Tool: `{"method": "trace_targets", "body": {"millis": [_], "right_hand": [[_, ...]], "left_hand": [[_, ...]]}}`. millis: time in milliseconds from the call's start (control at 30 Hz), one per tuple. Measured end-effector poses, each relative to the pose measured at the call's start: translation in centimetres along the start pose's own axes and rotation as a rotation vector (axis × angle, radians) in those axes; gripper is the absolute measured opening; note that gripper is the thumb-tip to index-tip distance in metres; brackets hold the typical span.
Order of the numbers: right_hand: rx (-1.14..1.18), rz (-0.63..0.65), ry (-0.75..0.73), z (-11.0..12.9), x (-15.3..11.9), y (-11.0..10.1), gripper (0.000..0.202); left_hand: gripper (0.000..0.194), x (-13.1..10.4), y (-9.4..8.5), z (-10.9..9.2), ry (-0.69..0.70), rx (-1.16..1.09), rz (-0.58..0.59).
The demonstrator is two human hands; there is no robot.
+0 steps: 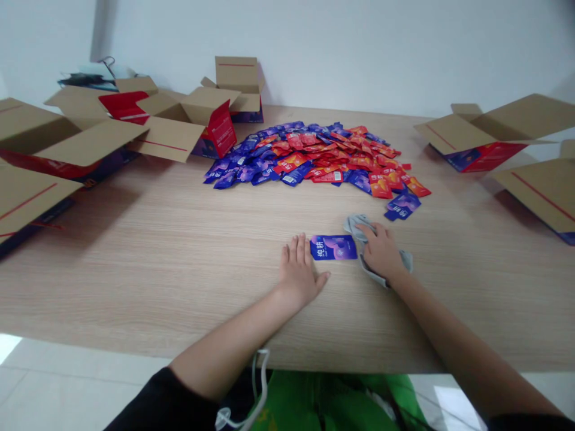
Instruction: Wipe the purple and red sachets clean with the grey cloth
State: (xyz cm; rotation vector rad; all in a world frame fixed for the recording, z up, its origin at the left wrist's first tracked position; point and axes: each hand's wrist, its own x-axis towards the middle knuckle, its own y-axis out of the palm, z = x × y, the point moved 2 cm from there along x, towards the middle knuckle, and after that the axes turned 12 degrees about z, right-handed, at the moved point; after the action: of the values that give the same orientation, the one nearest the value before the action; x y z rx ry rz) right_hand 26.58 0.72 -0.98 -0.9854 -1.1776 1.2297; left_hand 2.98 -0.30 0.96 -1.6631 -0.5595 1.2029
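A purple-blue packet (333, 247) lies flat on the wooden table (179, 257) between my two hands. My left hand (300, 272) rests flat with spread fingers, its fingertips at the packet's left end. At the right end, my right hand (381, 250) presses on a crumpled grey cloth (358, 224), fingers bent over it. Parts of the cloth stick out on both sides of that hand. Farther back lies a wide heap of packets, blue ones (247, 172) mostly at the left and red ones (327, 152) at the middle and right.
Open cardboard boxes (168, 140) stand at the left, with a smaller one (238, 78) at the back. Two more open boxes (485, 143) are at the right. Some blue packets (403, 205) lie apart at the heap's front right. The table's front edge is close to my body.
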Motion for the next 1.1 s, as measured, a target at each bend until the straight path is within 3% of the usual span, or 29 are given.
{"method": "trace_targets", "body": {"millis": [133, 267, 433, 533, 867, 1100], "right_hand": [[0.266, -0.101, -0.05, 0.2, 1.8, -2.0, 0.053], [0.342, -0.201, -0.14, 4.3, 3.2, -3.4, 0.054], [0.154, 0.004, -0.265, 10.8, 3.3, -1.0, 0.047], [0.025, 0.088, -0.291, 12.2, 3.1, 0.3, 0.043], [0.014, 0.077, -0.231, 11.0, 2.7, 0.3, 0.044], [0.087, -0.011, -0.079, 6.1, 1.7, 0.6, 0.05]], "left_hand": [[0.094, 0.0, 0.1, 0.0, 0.003, -0.009, -0.003], [0.093, 0.0, 0.1, 0.0, 0.012, -0.015, -0.017], [0.093, 0.0, 0.0, 0.1, 0.012, -0.019, 0.0], [0.09, -0.1, -0.2, 0.0, 0.017, -0.018, 0.019], [0.092, -0.4, -0.4, 0.1, 0.011, 0.006, 0.002], [0.095, -0.1, 0.1, 0.1, 0.01, -0.007, -0.031]]}}
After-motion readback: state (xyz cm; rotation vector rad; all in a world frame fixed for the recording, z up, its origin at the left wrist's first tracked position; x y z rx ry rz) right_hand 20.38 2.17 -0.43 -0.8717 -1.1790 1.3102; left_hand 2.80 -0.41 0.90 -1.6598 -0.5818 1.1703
